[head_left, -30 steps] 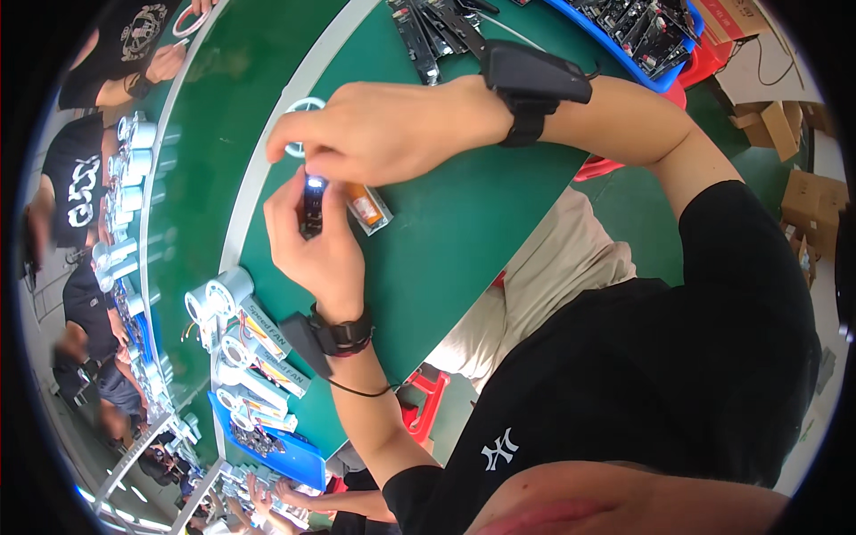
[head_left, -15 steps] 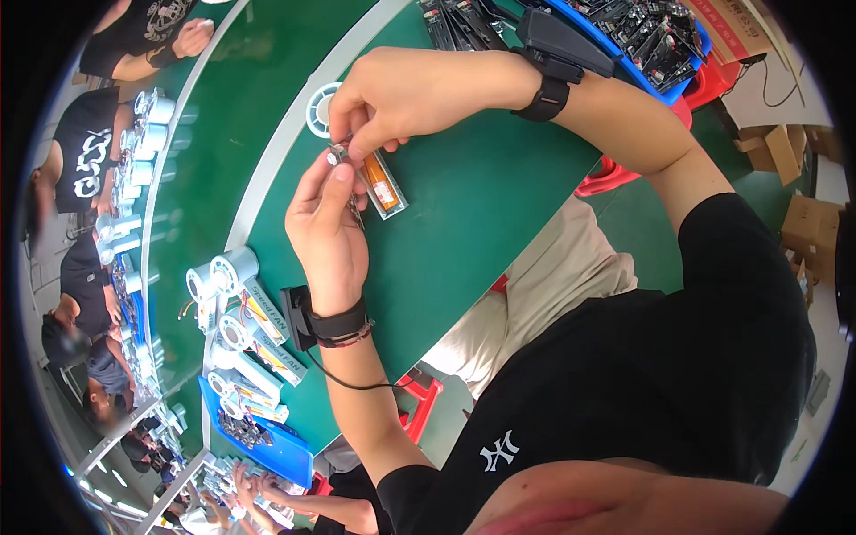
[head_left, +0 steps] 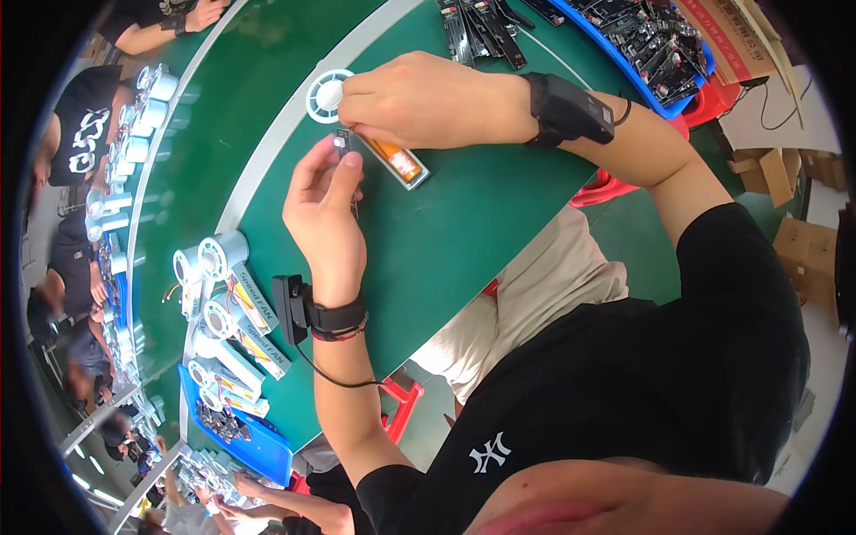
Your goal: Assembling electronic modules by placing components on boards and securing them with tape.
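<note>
My left hand (head_left: pixel 325 209) is closed, thumb against fingers, around a small dark circuit board (head_left: pixel 342 143) that stands up past the fingertips. Its lower part is mostly hidden by the palm. My right hand (head_left: pixel 401 98) is curled over the neck of a white handheld fan (head_left: pixel 323 96) lying on the table just beyond the board. The fan's round grille shows to the left of the knuckles. Its open handle (head_left: pixel 412 178), with an orange battery inside, sticks out below the hand. The right fingertips are hidden, but they appear closed on the fan.
Several white handheld fans (head_left: pixel 223 259) lie on the green table (head_left: pixel 464 214) at left, near a blue tray (head_left: pixel 267 450). Dark circuit boards (head_left: pixel 481 31) lie at the far side beside a full blue bin (head_left: pixel 687 98). Co-workers (head_left: pixel 85 160) sit across the table.
My right hand has left the board and shifted onto the fan, whose handle has swung to the right. The left hand still holds the board. The whole view has turned slightly.
</note>
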Demonstrator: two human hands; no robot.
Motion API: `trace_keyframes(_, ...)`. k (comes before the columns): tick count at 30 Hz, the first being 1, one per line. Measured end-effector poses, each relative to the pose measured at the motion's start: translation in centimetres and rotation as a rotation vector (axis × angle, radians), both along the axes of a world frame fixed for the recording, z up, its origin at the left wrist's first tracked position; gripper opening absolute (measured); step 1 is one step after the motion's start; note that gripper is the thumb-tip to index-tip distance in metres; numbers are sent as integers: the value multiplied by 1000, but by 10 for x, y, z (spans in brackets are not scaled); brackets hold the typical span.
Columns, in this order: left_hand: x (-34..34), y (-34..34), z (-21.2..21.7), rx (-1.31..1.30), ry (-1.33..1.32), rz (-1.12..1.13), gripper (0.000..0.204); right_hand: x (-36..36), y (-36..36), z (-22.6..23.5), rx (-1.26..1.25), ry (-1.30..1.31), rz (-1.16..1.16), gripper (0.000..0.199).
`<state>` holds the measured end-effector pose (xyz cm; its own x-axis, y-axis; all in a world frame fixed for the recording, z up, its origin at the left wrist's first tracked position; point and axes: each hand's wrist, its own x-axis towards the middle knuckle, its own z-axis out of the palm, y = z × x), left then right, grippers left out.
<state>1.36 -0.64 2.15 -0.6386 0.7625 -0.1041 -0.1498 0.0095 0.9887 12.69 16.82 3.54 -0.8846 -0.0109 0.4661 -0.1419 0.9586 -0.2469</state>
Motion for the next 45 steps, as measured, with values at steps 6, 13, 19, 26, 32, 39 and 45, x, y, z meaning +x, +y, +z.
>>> trace_keyframes(6,-1,2,2,-47,-70,-33,30,7,-14,5,200,-81,-129,15)
trace_keyframes(13,-1,1,6,-107,-82,-49,30,13,-16,16,217,-149,-129,17)
trace_keyframes(19,1,2,7,-113,-58,-52,32,14,-14,16,212,-233,-154,18)
trace_keyframes(26,5,3,11,-146,-14,-39,33,11,-16,11,177,-127,-173,22)
trace_keyframes(32,6,3,8,-146,-31,-20,34,7,-10,5,99,-146,-151,20)
trace_keyframes(39,5,4,8,-129,-56,11,35,14,-14,19,-15,-261,-94,24)
trace_keyframes(45,-20,-1,8,-102,-243,-107,29,18,-12,38,-173,-558,-111,27)
